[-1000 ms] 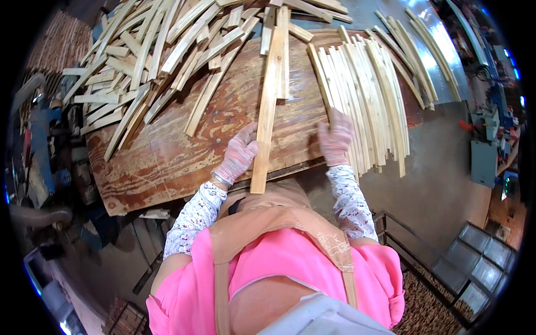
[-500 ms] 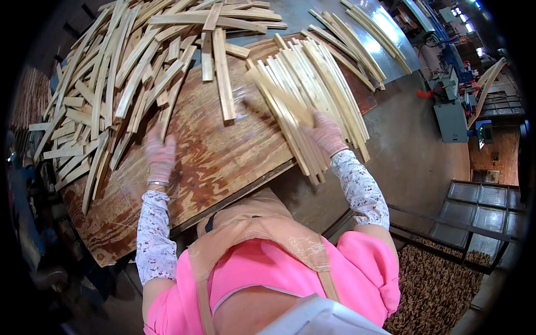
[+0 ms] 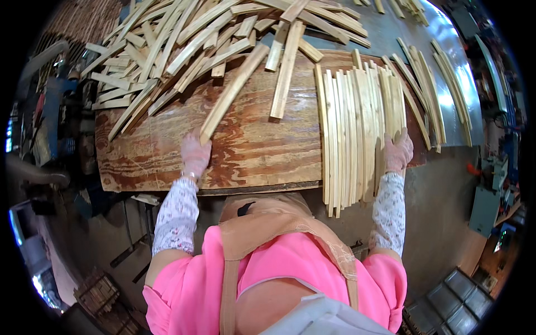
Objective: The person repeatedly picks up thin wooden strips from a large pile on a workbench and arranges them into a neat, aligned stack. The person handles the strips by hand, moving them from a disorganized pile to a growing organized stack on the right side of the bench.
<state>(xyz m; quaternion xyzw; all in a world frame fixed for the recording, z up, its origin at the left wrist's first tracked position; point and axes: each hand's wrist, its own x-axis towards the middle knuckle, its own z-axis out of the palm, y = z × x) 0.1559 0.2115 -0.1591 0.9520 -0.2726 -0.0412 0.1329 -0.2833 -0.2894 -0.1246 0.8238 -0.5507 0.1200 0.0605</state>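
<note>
My left hand (image 3: pixel 196 155), in a pale knitted glove, is closed round the near end of a wooden strip (image 3: pixel 233 95). That strip slants up and away to the right, its far end by a large jumbled heap of wooden strips (image 3: pixel 190 44). On the right, my gloved right hand (image 3: pixel 398 151) is closed at the near end of another wooden strip (image 3: pixel 397 103), lying at the right side of a neat row of strips (image 3: pixel 349 128). The row's near ends stick out past the table edge. My fingertips are partly hidden by the wood.
The worn plywood tabletop (image 3: pixel 257 151) spans the space in front of me. Two loose strips (image 3: pixel 287 72) lie between heap and row. Beyond the row, more strips (image 3: pixel 421 84) rest on a shiny metal sheet (image 3: pixel 446 100). Grey-green machinery (image 3: pixel 483 206) stands at the right.
The view has turned, shifting the table. My left hand has taken hold of a strip and drawn it toward me. My right hand has moved its strip across to the row's right side.
</note>
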